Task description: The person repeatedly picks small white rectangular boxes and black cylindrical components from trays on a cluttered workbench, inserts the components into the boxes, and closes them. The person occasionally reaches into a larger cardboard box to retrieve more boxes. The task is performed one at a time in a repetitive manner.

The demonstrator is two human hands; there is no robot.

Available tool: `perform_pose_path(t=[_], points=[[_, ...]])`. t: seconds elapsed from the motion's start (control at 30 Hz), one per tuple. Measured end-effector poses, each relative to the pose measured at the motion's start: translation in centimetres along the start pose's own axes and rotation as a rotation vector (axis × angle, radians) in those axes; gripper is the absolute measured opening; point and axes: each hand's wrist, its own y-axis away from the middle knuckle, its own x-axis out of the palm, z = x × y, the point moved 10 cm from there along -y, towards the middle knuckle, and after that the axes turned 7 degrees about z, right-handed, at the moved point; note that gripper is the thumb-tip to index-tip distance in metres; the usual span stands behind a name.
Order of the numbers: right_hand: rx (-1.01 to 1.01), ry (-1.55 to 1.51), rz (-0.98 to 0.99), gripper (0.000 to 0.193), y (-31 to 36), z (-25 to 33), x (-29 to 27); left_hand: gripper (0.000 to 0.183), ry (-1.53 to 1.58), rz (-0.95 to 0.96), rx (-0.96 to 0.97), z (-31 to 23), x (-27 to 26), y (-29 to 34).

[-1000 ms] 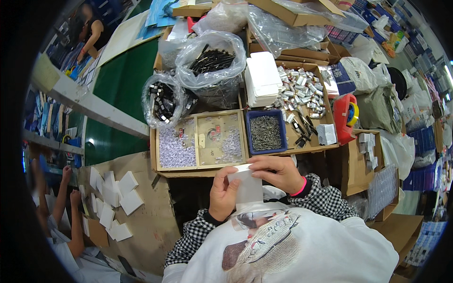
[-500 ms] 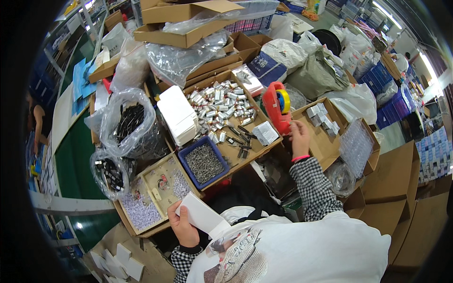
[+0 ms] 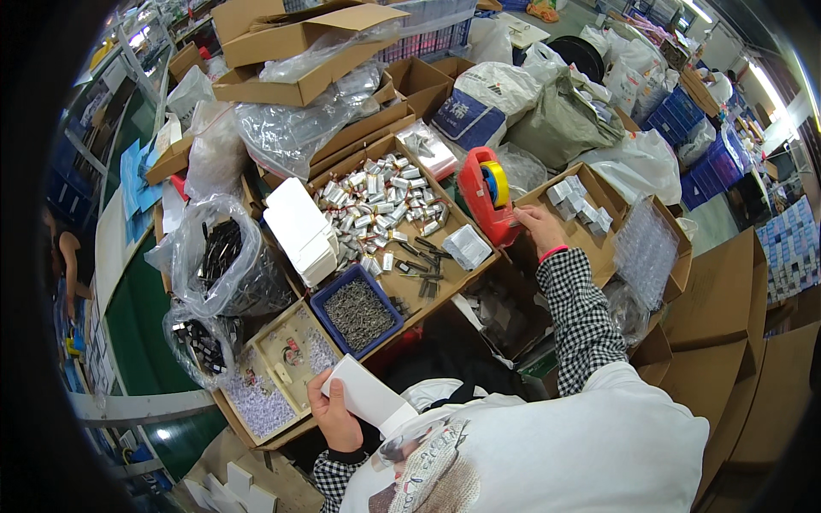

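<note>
Down by my body, my left hand [image 3: 339,421] grips a flat white box [image 3: 369,395], thumb on its upper face. My right hand [image 3: 542,229] reaches out to the front end of a red tape dispenser [image 3: 475,195]. Its fingers are pinched together at the dispenser's lip; what lies between them is too small to make out. A yellow-cored tape roll [image 3: 495,184] sits in the dispenser. Left of it, a cardboard tray [image 3: 462,275] carries many small silver battery-like parts [image 3: 376,201], black pieces and a silvery block [image 3: 467,247].
A blue bin [image 3: 317,301] of small metal screws stands near the tray's front corner. White boxes [image 3: 299,231] are stacked behind it. Bags of black parts [image 3: 224,256] stand at left. An open carton [image 3: 603,255] with grey blocks lies to the right.
The view has shifted slightly, so the bench contents appear displaced. My right hand stays at the dispenser's front end, and my left hand still holds the white box.
</note>
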Motion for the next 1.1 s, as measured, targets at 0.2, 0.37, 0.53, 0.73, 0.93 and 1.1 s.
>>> perform_pose_path(t=[0.2,0.37,0.53,0.73,0.93,1.1], points=[[0.006,-0.492,0.088,0.016,0.9,0.1,1.2,0.022,-0.007,0.015,-0.011,0.1,0.6,-0.3],[0.098,-0.562,0.091,0.014,3.3,-1.6,1.0,0.022,-0.015,0.053,-0.038,0.1,1.2,-0.6],[0.173,-0.578,0.104,0.015,4.4,-3.4,1.3,0.027,-0.023,0.127,-0.091,0.4,1.7,-0.5],[0.181,-0.558,0.062,0.017,4.1,-5.3,1.1,0.031,-0.078,0.159,-0.097,-0.1,1.7,-0.4],[0.071,-0.801,-0.015,0.019,3.8,-7.4,4.1,0.031,-0.072,0.139,-0.062,-0.9,1.5,-0.1],[0.037,-0.779,-0.097,0.02,7.9,-7.1,5.3,0.03,-0.268,0.075,0.063,-2.5,0.5,-0.3]])
